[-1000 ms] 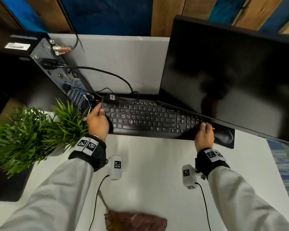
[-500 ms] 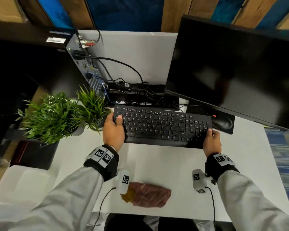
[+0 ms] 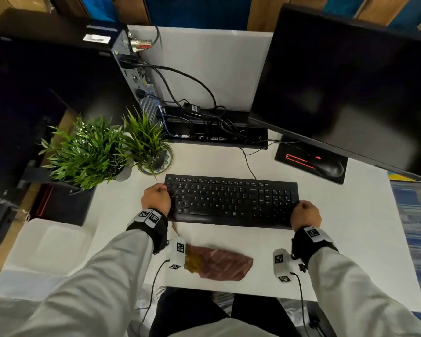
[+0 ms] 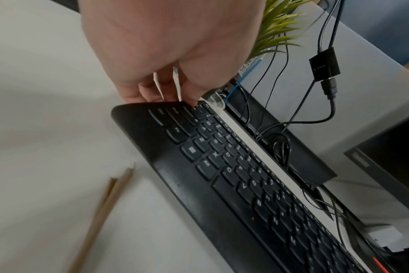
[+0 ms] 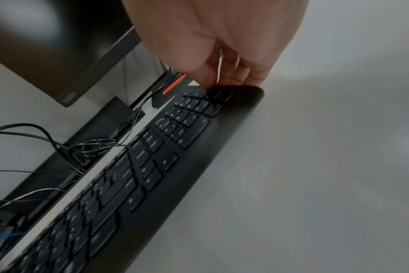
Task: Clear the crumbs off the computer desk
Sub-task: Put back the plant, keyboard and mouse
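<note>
Keyboard (image 3: 231,200): black, full-size, flat on the white desk (image 3: 350,227) at centre; long axis runs 9 to 3 o'clock, cable leaving its rear edge toward 12.

Left hand (image 3: 156,200): clamped on the keyboard's 9 o'clock end, thumb over the top row, fingers (image 4: 149,90) curled at the edge.

Right hand (image 3: 305,215): clamped on the 3 o'clock end, near the front corner, fingers (image 5: 231,73) curled round the rim. Hands well apart, one at each short end; neither is nearer.

Crumbs: none plainly visible on the open desk; a speck among the keys shows in the left wrist view. Judgement: the keyboard is being shifted to expose the surface beneath it.

Cloth (image 3: 219,265): reddish, folded, at 6 o'clock of the keyboard, near the front edge, between the wrists.

Wooden stick (image 4: 100,218): beside the keyboard's left front corner; purpose unclear.

Surroundings: two potted plants (image 3: 100,152) at 10 o'clock; cable tray (image 3: 216,132) at 12; mouse (image 3: 331,167) on its pad at 2; monitor (image 3: 350,81) beyond.
</note>
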